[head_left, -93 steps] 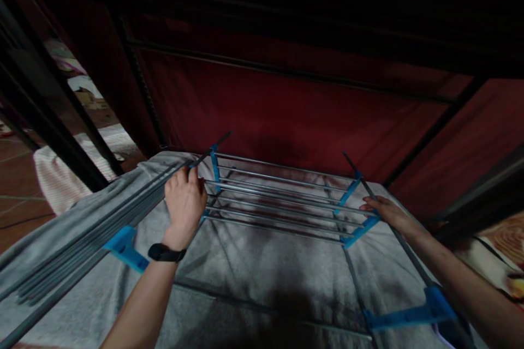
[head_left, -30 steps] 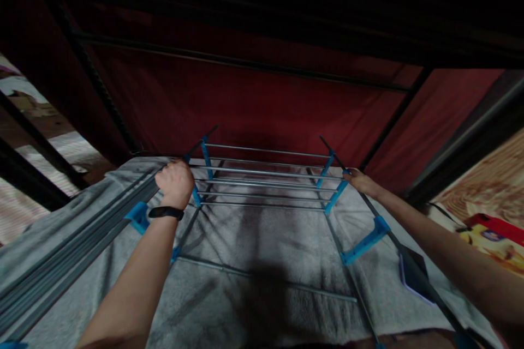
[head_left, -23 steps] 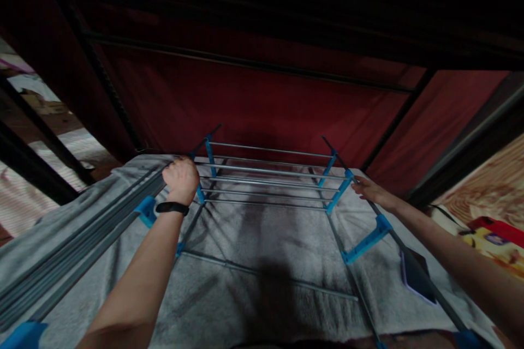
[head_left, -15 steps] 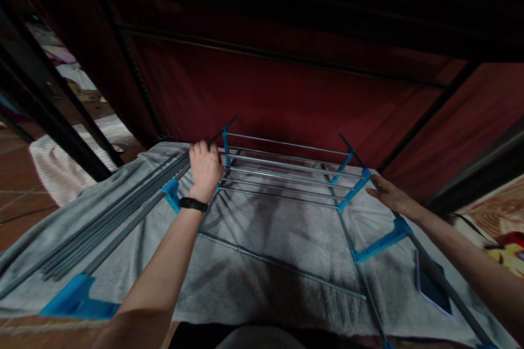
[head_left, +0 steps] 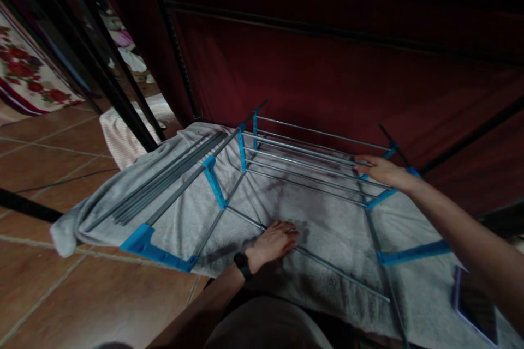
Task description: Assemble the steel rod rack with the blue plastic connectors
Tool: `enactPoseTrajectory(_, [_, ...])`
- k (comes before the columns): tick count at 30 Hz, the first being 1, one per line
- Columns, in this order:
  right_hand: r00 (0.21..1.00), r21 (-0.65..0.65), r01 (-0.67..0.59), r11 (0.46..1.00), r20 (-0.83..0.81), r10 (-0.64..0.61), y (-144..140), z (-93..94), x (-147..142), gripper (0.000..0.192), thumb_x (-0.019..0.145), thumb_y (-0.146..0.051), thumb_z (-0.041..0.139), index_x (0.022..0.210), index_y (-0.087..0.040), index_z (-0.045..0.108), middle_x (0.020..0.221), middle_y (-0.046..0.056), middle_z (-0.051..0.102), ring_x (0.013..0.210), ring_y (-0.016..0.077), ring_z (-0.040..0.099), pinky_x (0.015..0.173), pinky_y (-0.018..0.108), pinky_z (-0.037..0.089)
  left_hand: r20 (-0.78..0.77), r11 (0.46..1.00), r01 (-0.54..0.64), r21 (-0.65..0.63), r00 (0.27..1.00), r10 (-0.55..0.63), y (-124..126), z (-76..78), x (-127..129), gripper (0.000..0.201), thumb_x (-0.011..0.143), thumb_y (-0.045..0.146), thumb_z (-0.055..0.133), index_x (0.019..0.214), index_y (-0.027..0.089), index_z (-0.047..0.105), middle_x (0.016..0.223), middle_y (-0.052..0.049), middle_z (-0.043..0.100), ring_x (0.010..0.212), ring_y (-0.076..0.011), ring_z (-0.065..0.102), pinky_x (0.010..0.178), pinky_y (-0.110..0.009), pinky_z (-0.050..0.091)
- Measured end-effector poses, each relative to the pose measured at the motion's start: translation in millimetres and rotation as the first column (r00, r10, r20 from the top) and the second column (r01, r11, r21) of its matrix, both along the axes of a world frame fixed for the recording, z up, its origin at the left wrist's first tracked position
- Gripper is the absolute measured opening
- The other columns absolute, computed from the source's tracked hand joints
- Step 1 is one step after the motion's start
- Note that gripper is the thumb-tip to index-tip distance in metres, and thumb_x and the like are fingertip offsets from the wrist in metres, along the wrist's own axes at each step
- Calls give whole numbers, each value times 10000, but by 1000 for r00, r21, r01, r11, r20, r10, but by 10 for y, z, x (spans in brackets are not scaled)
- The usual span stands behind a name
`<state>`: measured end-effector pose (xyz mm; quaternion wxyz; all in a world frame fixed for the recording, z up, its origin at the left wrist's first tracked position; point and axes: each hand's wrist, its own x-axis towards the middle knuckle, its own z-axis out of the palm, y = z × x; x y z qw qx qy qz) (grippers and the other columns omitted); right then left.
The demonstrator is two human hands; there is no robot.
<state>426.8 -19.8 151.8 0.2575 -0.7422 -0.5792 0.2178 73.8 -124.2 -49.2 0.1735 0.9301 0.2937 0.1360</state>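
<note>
A partly assembled rack of grey metal tubes with blue plastic brackets (head_left: 215, 181) lies on a grey blanket. My left hand (head_left: 276, 240), with a black band on the wrist, has its fingers closed over a loose grey rod (head_left: 339, 271) that crosses the near part of the frame. At the back, several thin crossbars (head_left: 303, 177) run between the blue brackets. My right hand (head_left: 380, 170) is at the right end of the uppermost near crossbar (head_left: 303, 148), its fingers closed around it beside the right blue bracket (head_left: 380, 197); the palm side is hidden.
A bundle of several loose grey tubes (head_left: 164, 180) lies on the blanket (head_left: 327, 234) at the left. A phone (head_left: 475, 305) rests at the lower right. Behind the rack hangs dark red cloth (head_left: 311, 76) on a black frame. Tiled floor (head_left: 53, 283) shows at left.
My left hand has left the rack's left side tube and come down onto the loose near rod. My right hand has moved off the right side tube to a crossbar's end. The view has shifted left.
</note>
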Motion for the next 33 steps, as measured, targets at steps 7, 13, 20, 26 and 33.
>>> enactPoseTrajectory(7, [929,318,-340,885,262,263,-136,-320,-1335,430,927,-298,550,1338,-201,631,1539,134,479,1452,333,416,1207,504,341,-101,998,-55,27,993,58,-95,-109,-77,250,992,212,528,1190,203,682,1324,-91,655,1267,-221,577,1133,-396,403])
enactPoseTrajectory(13, [958,491,-267,829,44,283,-1014,-919,-1796,370,988,-308,467,1314,-270,637,1482,89,543,1383,249,503,1170,467,416,-183,1000,4,27,983,1,-121,-123,-28,305,967,96,465,1161,203,674,1220,-73,683,1217,-205,594,1107,-377,402])
enactPoseTrajectory(20, [988,446,100,890,-152,-35,-2151,-1692,-1430,332,987,-277,468,1254,-284,666,1350,81,636,1282,236,583,1093,429,475,-92,995,-38,90,995,46,-108,-216,-187,398,987,99,423,1310,214,626,1287,-84,698,1219,-218,625,1120,-419,404])
enactPoseTrajectory(26, [897,404,413,816,-334,-289,-2640,-2207,-1260,233,937,-344,511,985,-261,723,968,70,709,940,232,670,830,366,553,-20,984,-59,166,998,63,134,-281,-269,361,1029,227,375,1206,202,688,1110,-87,760,1024,-237,708,955,-409,531])
enactPoseTrajectory(33, [514,94,680,727,-768,-382,-2466,-2554,-1189,238,695,-467,763,779,-261,679,797,29,653,712,188,588,645,324,525,98,969,-104,224,992,84,135,-340,-199,363,1044,323,362,1149,232,697,1016,-58,778,885,-216,727,803,-348,574])
